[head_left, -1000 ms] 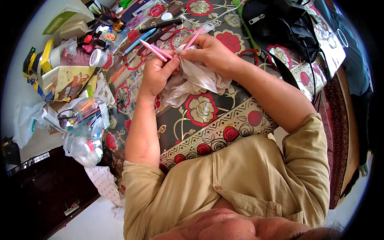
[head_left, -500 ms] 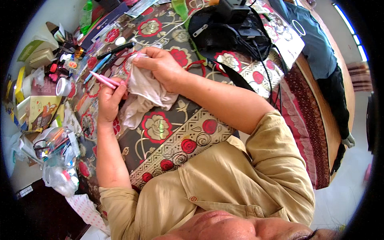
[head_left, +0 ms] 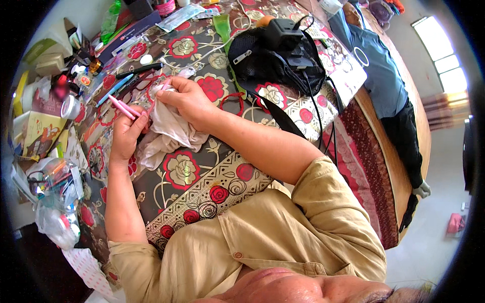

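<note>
My left hand (head_left: 126, 137) is closed around slim pink pens (head_left: 120, 106), two of whose tips stick out past the thumb toward the far left. Pinched in my right hand (head_left: 189, 103) is a crumpled whitish cloth (head_left: 172, 126), which hangs down onto the tablecloth between the hands. A pink end (head_left: 165, 84) pokes out of the cloth by the right fingertips; a thin pink length also shows between the hands, and the cloth hides how they join. Just beyond the left hand lie a light blue pen (head_left: 115, 90) and a black pen (head_left: 139, 70).
Cosmetics, a white jar (head_left: 70, 107), boxes and plastic bags (head_left: 56, 222) crowd the left side. At the back stands a black mesh bag (head_left: 252, 58) with cables and a black device. On the right, a person in a blue-grey top (head_left: 379, 65) lies along a wooden edge.
The view has shifted, so the table sits further left and more of the person on the right shows. Both hands keep their grips, with the right hand still at the cloth.
</note>
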A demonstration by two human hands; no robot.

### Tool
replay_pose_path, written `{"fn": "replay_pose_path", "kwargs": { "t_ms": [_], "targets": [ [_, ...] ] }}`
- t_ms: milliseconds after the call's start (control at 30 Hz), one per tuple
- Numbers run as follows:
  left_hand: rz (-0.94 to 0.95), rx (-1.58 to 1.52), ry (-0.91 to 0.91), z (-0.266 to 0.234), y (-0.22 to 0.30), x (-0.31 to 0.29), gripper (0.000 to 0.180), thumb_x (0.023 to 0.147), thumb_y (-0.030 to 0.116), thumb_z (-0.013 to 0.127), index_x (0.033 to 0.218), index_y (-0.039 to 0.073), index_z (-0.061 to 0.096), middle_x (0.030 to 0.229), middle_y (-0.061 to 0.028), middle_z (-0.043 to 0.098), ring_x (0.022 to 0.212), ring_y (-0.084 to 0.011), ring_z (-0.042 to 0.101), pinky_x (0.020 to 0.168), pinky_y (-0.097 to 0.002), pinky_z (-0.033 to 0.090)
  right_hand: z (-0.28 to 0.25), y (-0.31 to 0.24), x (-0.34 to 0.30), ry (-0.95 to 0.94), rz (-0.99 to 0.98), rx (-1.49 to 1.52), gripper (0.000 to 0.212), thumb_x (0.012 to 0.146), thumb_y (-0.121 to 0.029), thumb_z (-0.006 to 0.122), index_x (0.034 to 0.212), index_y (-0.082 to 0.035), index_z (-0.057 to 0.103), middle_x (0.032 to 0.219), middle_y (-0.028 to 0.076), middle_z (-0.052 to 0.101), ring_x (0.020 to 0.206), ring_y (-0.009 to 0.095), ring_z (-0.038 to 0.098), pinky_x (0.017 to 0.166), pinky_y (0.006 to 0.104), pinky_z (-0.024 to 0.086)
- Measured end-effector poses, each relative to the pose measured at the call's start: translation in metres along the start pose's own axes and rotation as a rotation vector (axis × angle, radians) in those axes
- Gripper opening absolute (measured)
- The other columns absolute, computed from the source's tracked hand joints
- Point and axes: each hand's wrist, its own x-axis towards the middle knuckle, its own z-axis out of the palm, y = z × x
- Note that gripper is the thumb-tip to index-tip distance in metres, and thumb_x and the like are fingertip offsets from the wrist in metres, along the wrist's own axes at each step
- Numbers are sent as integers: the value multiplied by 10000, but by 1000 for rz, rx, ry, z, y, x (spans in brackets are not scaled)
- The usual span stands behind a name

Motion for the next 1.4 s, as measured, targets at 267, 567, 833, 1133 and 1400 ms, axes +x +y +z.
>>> {"fn": "replay_pose_path", "kwargs": {
  "t_ms": [267,567,833,1133,1400],
  "targets": [
    [-13,-10,-64,2,9,0,157,855,181,563,852,24,559,655,21,501,581,-52,451,522,-210,367,9,18,-2,-72,-57,-272,164,834,-124,594,955,-17,569,824,15,590,719,68,539,624,236,459],
    [-31,-95,-161,-2,3,4,162,854,187,560,876,27,543,712,23,526,622,-50,465,557,-216,396,4,12,-1,36,50,-63,84,836,-97,572,902,-44,563,805,26,597,690,98,558,607,234,451],
    [-73,-229,-86,6,4,9,134,871,146,529,961,46,522,788,17,546,632,-55,485,545,-205,408,0,9,1,144,-49,-5,78,858,-69,516,928,-42,532,847,51,601,734,136,578,640,281,491],
    [-61,-166,-48,2,0,15,170,873,185,544,957,38,530,792,11,547,603,-46,491,495,-212,418,-14,4,8,151,-158,-36,73,855,-101,536,909,-52,536,821,53,604,714,133,578,666,272,495],
    [-66,-345,-169,11,2,11,189,896,264,512,895,76,517,678,35,515,560,-36,468,478,-196,388,-8,25,6,-63,-209,-183,169,834,-41,574,996,-52,529,918,34,590,798,97,549,716,233,458]
  ]
}}
